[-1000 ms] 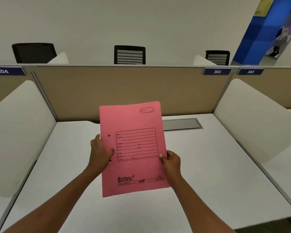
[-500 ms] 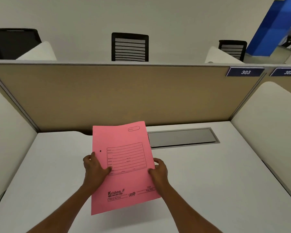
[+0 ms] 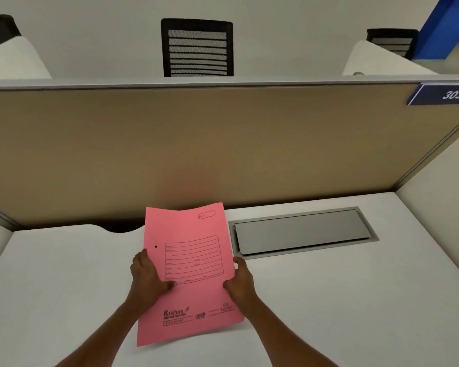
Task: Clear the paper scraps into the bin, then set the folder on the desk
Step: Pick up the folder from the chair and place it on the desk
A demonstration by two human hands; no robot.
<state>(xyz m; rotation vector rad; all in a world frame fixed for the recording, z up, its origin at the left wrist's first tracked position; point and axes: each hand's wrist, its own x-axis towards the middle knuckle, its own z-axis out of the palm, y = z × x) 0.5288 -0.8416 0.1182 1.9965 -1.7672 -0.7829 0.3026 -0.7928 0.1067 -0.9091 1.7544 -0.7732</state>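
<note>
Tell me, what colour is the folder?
The folder is pink with dark printing, seen in the head view.

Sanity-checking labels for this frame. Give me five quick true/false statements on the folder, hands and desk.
1. Both hands grip the pink folder: the left hand on its left edge, the right hand on its right edge. True.
2. The folder's printed side faces down. False: the form box and logo face up.
3. Paper scraps lie on the desk. False: none are visible.
4. The grey cable hatch lies right of the folder. True.
5. The partition tag reads 304. False: it reads 303.
</note>
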